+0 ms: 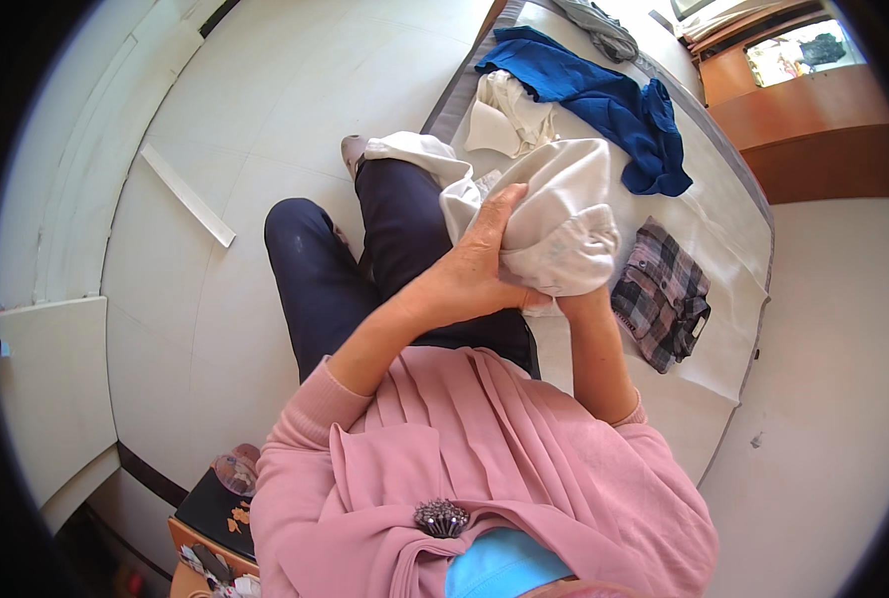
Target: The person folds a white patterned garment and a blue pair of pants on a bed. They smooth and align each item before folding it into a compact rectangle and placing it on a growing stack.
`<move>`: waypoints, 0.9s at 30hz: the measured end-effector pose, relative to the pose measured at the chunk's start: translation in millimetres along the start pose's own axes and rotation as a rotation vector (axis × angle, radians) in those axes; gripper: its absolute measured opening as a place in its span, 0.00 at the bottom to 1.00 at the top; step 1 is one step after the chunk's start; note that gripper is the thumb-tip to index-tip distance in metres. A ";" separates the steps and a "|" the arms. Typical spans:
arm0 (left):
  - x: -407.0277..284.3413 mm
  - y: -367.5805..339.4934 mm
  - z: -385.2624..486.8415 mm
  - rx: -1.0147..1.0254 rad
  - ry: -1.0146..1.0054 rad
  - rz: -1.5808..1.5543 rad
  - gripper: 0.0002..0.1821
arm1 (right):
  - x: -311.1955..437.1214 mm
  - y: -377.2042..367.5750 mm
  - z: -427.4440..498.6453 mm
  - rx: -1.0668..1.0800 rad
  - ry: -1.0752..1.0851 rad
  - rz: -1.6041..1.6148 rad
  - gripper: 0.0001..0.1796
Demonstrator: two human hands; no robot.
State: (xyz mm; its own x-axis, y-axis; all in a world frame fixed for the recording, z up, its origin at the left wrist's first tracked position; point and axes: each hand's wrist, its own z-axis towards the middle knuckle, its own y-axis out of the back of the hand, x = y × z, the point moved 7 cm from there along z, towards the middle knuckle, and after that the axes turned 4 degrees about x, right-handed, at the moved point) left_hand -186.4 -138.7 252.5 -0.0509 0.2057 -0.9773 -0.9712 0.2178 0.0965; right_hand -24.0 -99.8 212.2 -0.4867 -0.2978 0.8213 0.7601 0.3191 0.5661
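Note:
A white cloth garment (556,217) is bunched up over my lap, with one long part draped across my knee. My left hand (489,247) grips it from the left side, thumb on top and fingers underneath. My right hand (585,299) reaches up into or behind the gathered end of the same garment. Only its wrist shows; the cloth hides its fingers. Close to my right forearm lies a folded plaid shirt (661,295) with buttons. Beyond the garment, a cream-coloured piece of clothing (508,116) rests beside a spread blue garment (601,97).
I sit on the edge of a bed or mat with a pale cover (721,291). Grey clothing (601,34) lies at its far end. A wooden cabinet (811,127) stands at the upper right. A white strip (188,196) lies on the tiled floor (280,97), and a small box (216,516) stands behind my left side.

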 end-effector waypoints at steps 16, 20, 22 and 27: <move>-18.9 -4.9 -23.1 -0.174 -0.095 -0.161 0.19 | 89.8 17.9 -0.6 0.085 0.227 -0.316 0.40; -46.1 -29.8 -32.5 0.114 -0.171 -0.302 0.18 | 57.1 -0.7 19.7 0.250 0.281 -0.373 0.21; -45.3 -34.6 -32.5 0.157 -0.119 -0.345 0.14 | 69.3 -8.9 22.2 0.245 0.366 -0.373 0.11; -12.7 -18.2 -36.5 -0.089 0.176 -0.001 0.18 | 58.6 73.2 8.0 -0.328 0.249 -0.244 0.08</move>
State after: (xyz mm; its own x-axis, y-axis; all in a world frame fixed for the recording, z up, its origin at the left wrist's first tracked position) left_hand -176.6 -180.1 256.3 -0.0820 0.0340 -0.9961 -0.9876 0.1317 0.0857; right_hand -0.4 -86.7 302.3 -0.5801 -0.5478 0.6028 0.7520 -0.0759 0.6547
